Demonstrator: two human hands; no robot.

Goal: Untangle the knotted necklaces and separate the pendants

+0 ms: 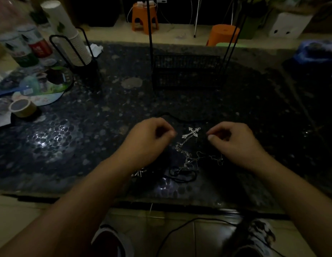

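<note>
Head view—dim; hands [194, 137] maybe pinching cord.

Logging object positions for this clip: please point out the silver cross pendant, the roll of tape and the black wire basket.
silver cross pendant [191, 134]: head view, where the cross's arms meet.
roll of tape [30, 108]: head view, tan outer side wall.
black wire basket [187, 71]: head view, middle of the front mesh wall.

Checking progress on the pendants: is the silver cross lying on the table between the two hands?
Yes, the cross lies on the table between the left hand and right hand, neither touching it.
</note>
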